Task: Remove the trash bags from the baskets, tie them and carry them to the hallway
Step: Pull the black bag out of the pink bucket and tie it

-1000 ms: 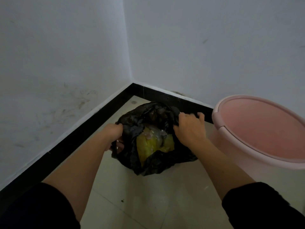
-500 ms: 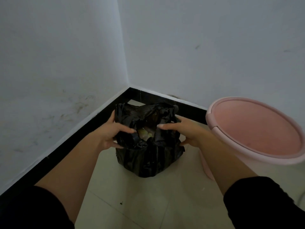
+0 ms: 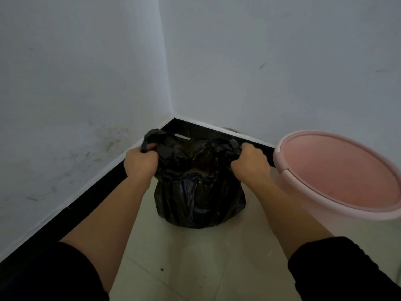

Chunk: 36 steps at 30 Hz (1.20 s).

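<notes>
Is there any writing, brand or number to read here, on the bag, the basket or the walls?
None: the black trash bag, held by the left hand and right hand, the pink basket and the white walls show no words, labels or numbers.

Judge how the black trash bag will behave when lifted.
Likely floppy: the trash bag is crumpled film, sagging between the left hand and right hand. Probably light, as it bulges only low down. Its top may stretch.
</notes>
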Available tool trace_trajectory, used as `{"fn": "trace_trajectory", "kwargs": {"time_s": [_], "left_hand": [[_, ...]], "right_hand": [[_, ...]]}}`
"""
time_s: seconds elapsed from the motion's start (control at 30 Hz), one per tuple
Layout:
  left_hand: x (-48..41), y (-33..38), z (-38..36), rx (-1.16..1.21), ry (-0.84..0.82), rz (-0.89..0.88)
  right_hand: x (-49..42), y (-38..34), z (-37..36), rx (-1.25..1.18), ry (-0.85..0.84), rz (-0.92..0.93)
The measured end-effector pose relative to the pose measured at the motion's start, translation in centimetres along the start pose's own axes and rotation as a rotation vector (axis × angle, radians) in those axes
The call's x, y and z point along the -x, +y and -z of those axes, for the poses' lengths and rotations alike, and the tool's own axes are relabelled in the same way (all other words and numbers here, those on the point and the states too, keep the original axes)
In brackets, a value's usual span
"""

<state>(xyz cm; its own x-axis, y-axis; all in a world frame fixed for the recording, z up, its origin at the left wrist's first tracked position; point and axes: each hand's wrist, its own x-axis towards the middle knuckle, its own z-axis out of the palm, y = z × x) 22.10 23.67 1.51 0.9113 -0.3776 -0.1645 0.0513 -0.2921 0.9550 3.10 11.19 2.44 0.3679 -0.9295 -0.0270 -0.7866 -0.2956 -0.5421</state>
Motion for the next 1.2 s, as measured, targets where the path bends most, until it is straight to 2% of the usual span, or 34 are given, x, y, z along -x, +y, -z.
{"fn": "trace_trajectory", "kwargs": {"time_s": [0.07,0.13,0.2,0.23,0.4,0.47,0.53,0.57,0.63,0.73,0.83,1.07,1.2], "left_hand": [[-0.1,0.8,-0.1,0.110,0.041,-0.065],[-0.3,1.6,-0.4,0.178,0.072,-0.121],[-0.3,2.5,-0.8,0.154,0.121,-0.216],[-0.2,3.0,-0.8,0.101,0.156,-0.259],[0.0,4.6,-0.6,-0.141,0.238,-0.390],[0.3,5.4,-0.1,-0.325,0.304,-0.438],[0.6,6.5,0.4,-0.373,0.321,-0.437],[1.0,7.1,0.7,-0.338,0.301,-0.428],[1.4,8.1,0.8,-0.097,0.181,-0.403],[2.3,8.9,0.7,0.277,-0.021,-0.285],[2.6,9.2,0.4,0.461,-0.150,-0.227],[2.8,8.3,-0.7,0.413,-0.438,-0.314],[3.0,7.2,-1.3,0.252,-0.586,-0.359]], "right_hand": [[-0.3,-0.2,0.7,-0.138,0.080,0.003],[-0.7,-0.8,1.5,-0.419,0.078,-0.044],[-1.0,-1.1,2.2,-0.664,0.048,-0.107],[-1.1,-1.2,2.6,-0.680,0.045,-0.114],[-1.1,-0.6,4.0,-0.280,0.209,0.105],[-1.4,-0.4,4.4,-0.231,0.349,0.211],[-1.5,-0.4,4.9,-0.225,0.483,0.322],[-1.5,-0.7,5.2,-0.249,0.529,0.361],[-1.2,-1.4,5.8,-0.348,0.544,0.344],[-1.0,-2.3,6.4,-0.544,0.373,0.190],[-0.9,-2.7,6.8,-0.657,0.162,0.163],[-0.2,-3.8,7.1,-0.636,0.090,0.361],[-0.1,-4.3,7.2,-0.531,0.197,0.407]]}}
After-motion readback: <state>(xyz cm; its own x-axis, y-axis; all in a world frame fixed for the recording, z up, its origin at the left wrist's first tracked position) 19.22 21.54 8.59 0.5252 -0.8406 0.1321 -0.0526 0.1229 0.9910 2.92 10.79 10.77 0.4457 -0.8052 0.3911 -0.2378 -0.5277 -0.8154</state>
